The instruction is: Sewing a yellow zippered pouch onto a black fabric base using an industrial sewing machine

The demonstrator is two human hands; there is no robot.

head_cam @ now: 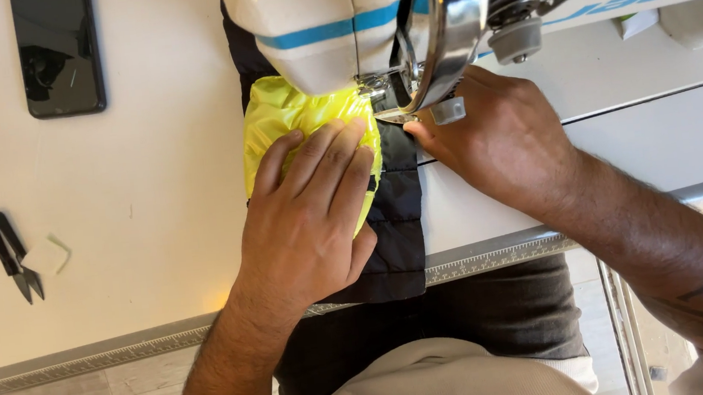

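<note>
2 bare hands work at the white sewing machine [326, 19] with its blue stripe. The left hand [311, 219] lies flat, fingers spread a little, pressing down on the yellow fabric [274, 110] just in front of the machine's head; it grips nothing. The black quilted fabric [396, 210] lies beside and partly under the yellow piece, running from beneath the machine to the table's near edge, where it hangs over. The right hand [500, 136] rests to the right of the needle area, its fingertips at the edge of the black fabric by the presser foot [395, 116]; whether it pinches the cloth cannot be told, since the machine's metal wheel hides the fingertips. Well to the left of the machine lie a black phone [58, 52] and black thread snips [13, 256] on the pale table [154, 199].
</note>
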